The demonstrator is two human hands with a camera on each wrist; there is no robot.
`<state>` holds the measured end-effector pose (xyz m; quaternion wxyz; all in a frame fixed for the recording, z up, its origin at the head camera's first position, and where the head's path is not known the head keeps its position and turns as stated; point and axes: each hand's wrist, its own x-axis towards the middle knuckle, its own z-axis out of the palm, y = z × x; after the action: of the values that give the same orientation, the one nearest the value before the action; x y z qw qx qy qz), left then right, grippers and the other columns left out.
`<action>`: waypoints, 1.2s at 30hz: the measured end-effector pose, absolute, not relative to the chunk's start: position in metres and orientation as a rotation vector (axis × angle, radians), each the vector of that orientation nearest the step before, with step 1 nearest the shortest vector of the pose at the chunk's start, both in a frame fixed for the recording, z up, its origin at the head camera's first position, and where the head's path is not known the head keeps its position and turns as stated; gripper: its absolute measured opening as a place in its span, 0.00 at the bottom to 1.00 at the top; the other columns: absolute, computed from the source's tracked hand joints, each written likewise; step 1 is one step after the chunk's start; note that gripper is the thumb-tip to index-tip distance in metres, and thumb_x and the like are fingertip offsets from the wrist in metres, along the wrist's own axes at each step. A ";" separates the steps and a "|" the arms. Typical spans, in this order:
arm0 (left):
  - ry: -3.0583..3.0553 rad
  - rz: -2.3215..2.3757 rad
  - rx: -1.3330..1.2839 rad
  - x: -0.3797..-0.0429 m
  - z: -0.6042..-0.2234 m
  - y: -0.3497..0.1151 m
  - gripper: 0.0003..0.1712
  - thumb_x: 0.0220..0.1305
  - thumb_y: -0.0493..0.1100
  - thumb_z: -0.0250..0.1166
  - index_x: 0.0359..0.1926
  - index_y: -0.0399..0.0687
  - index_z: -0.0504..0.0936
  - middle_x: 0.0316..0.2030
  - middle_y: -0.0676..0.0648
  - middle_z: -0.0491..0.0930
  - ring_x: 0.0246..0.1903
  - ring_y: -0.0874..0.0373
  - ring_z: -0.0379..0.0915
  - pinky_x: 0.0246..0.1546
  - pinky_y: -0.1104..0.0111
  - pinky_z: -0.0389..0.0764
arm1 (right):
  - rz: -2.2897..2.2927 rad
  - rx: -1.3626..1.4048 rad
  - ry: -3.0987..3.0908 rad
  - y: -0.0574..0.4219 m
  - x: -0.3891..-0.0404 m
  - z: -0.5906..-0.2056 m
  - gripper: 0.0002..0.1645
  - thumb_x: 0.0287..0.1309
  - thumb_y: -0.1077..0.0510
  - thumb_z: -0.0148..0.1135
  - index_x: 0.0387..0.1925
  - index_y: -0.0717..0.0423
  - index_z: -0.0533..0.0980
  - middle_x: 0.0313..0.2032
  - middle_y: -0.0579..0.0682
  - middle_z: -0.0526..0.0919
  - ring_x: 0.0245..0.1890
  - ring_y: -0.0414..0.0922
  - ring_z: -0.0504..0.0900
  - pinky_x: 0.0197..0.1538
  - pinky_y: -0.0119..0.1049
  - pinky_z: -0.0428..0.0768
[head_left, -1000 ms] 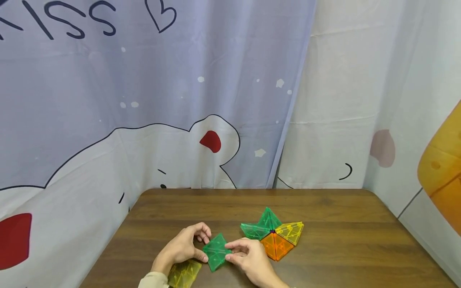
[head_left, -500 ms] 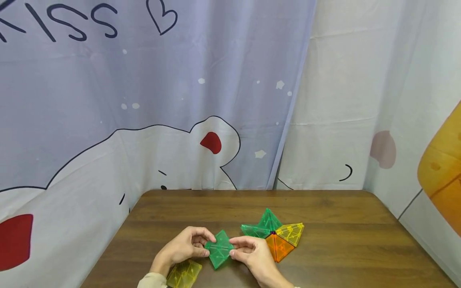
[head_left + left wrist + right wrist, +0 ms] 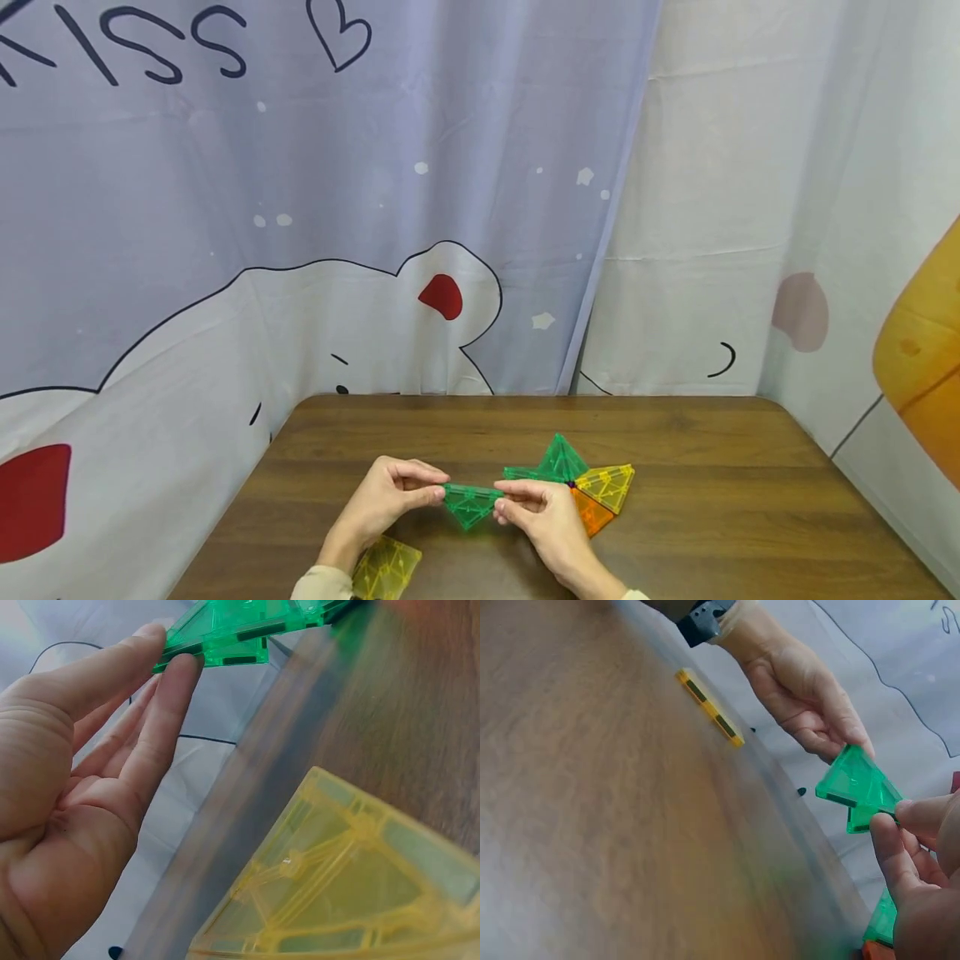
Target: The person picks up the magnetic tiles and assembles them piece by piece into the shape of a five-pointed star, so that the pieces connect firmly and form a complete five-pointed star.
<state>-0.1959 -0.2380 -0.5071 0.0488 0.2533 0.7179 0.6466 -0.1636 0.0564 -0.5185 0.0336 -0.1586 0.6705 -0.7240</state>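
Note:
In the head view, a green translucent pair of triangular magnetic tiles (image 3: 469, 505) hangs folded along its long edge, point down, close over the table. My left hand (image 3: 393, 502) pinches its left corner between thumb and fingertips, and my right hand (image 3: 546, 527) pinches the opposite corner. The right wrist view shows the two green triangles (image 3: 859, 784) set at an angle to each other. Beyond my right hand lies a star-like arrangement of tiles: green triangles (image 3: 561, 458), a yellow pair (image 3: 609, 486) and an orange pair (image 3: 588, 510), partly hidden by that hand.
Yellow tiles (image 3: 387, 568) lie near the front of the wooden table (image 3: 712, 500), just below my left wrist; they fill the lower right of the left wrist view. A printed curtain (image 3: 360, 192) hangs behind the table's back edge.
The green tiles have gone from a nearly flat diamond to a folded shape with the crease on top. Both hands have moved a little right and upward with them. The other tiles stay put.

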 end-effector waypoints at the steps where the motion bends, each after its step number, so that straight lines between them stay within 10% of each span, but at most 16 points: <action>1: 2.184 1.979 0.774 -0.196 -0.507 -0.237 0.20 0.71 0.32 0.76 0.56 0.17 0.85 0.56 0.16 0.81 0.43 0.55 0.92 0.48 0.61 0.92 | -2.213 -0.503 2.082 0.058 -0.164 -0.518 0.23 0.69 0.66 0.76 0.60 0.76 0.84 0.45 0.67 0.92 0.39 0.48 0.95 0.48 0.34 0.91; 15: 2.239 2.021 0.737 -0.198 -0.507 -0.227 0.14 0.71 0.34 0.76 0.52 0.28 0.92 0.54 0.25 0.88 0.45 0.56 0.91 0.49 0.62 0.92 | -2.076 -0.699 2.648 0.159 -0.193 -0.479 0.16 0.78 0.61 0.69 0.61 0.61 0.87 0.50 0.60 0.91 0.44 0.47 0.91 0.48 0.33 0.90; 22: 2.227 2.025 0.731 -0.197 -0.508 -0.218 0.15 0.70 0.33 0.77 0.52 0.24 0.90 0.51 0.29 0.90 0.44 0.57 0.92 0.46 0.65 0.92 | -1.751 -0.447 2.634 0.233 -0.204 -0.513 0.30 0.78 0.54 0.70 0.76 0.56 0.77 0.75 0.63 0.77 0.66 0.56 0.84 0.56 0.35 0.87; 30: 2.271 2.011 0.698 -0.198 -0.512 -0.208 0.14 0.70 0.34 0.78 0.51 0.28 0.92 0.49 0.35 0.91 0.42 0.58 0.92 0.46 0.66 0.91 | -1.854 -0.430 2.519 0.221 -0.193 -0.533 0.31 0.64 0.64 0.81 0.67 0.63 0.80 0.46 0.63 0.85 0.35 0.44 0.89 0.36 0.34 0.86; 36: 2.296 2.031 0.619 -0.198 -0.511 -0.203 0.13 0.69 0.35 0.79 0.51 0.31 0.93 0.49 0.36 0.92 0.44 0.45 0.93 0.47 0.64 0.92 | -1.904 -0.275 2.539 0.192 -0.181 -0.534 0.27 0.57 0.64 0.86 0.55 0.60 0.82 0.55 0.62 0.79 0.34 0.44 0.90 0.35 0.33 0.87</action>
<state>-0.1982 -0.2035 -0.5109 0.0071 0.1978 0.7343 0.6493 -0.1812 0.1924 -0.5339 -0.0217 -0.0864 0.7969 -0.5976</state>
